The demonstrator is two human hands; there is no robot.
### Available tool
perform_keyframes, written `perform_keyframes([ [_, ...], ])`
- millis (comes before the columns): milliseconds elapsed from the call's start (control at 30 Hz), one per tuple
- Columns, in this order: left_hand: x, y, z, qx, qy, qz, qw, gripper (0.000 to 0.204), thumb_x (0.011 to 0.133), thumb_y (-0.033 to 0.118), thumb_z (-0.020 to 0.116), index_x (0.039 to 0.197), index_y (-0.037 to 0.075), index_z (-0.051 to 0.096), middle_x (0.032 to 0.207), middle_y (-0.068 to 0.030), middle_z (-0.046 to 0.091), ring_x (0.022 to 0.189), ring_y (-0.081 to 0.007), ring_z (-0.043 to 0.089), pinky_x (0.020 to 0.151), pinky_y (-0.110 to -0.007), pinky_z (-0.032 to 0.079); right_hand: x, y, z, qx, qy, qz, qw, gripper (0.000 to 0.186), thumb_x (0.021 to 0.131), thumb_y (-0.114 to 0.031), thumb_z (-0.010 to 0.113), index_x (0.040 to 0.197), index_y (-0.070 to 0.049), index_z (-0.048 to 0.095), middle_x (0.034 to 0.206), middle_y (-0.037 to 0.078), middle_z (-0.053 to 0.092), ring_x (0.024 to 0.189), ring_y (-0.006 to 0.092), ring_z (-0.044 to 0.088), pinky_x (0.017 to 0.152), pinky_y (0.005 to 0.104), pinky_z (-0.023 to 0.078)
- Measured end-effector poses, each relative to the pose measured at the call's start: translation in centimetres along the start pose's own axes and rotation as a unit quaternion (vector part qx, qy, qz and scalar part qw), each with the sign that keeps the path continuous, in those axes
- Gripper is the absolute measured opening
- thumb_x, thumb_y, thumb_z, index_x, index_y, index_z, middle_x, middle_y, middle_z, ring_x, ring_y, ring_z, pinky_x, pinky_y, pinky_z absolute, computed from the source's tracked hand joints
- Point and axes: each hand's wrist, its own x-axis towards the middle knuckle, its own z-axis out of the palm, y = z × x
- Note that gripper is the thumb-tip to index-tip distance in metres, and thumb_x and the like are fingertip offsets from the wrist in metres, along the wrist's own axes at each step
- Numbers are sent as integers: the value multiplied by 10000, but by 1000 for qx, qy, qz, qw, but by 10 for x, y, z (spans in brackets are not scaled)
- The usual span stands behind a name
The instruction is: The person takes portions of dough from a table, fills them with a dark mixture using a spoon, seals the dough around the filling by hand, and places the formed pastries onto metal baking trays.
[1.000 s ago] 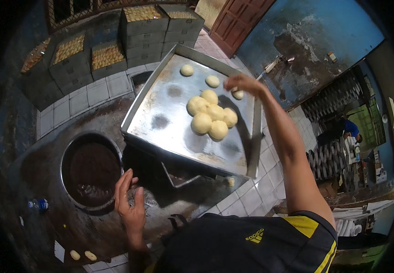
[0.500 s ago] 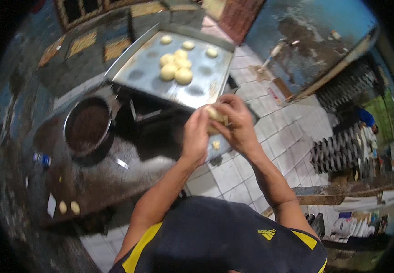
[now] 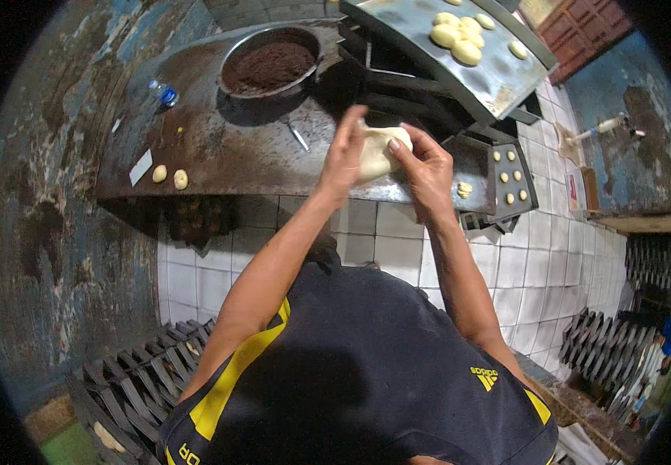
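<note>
Head view, your bare right hand point(image 3: 431, 168) pinching a flattened pale-yellow dough piece point(image 3: 380, 153), your bare left hand point(image 3: 344, 159) at its left side, grip unclear, dough above a brown-stained worktable point(image 3: 227, 159), round metal basin point(image 3: 272, 94) of dark-brown crumbs point(image 3: 268, 66) beyond.

Table point(image 3: 234, 159): room to slide along front edge, between two lumps point(image 3: 181, 180) near left corner and left hand point(image 3: 341, 161) | dough point(image 3: 382, 153), right hand point(image 3: 430, 164) block farther right | pot point(image 3: 263, 95) blocks back edge, metal tool point(image 3: 298, 136) in front | tray point(image 3: 407, 25) blocks back right
</note>
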Motion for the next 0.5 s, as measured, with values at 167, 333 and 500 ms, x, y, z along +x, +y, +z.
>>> perform_keyframes([
  [167,-25,-72,-125,171,92,-210,958,472,1046,379,520,1410,80,485,1347,-130,553,1166,-186,573,927,-360,520,25,111,64,-442,-164,-16,881,432,911,-173,706,1305,-27,607,1004,172,711,891,381,692,900,438,560],
  [333,-20,-103,-216,-53,144,-216,964,347,983,89,576,1324,41,537,1170,-69,657,1031,-154,621,911,-298,494,69,134,156,-331,-268,-160,890,207,905,-189,713,1020,-18,690,865,111,654,911,262,645,865,373,511],
  [500,62,-24,-274,-86,78,-135,984,319,944,27,574,1261,34,544,1032,-49,668,911,-112,613,862,-275,495,173,260,183,-147,-191,123,963,231,971,-198,648,1052,15,685,829,75,673,767,138,598,715,295,490],
])
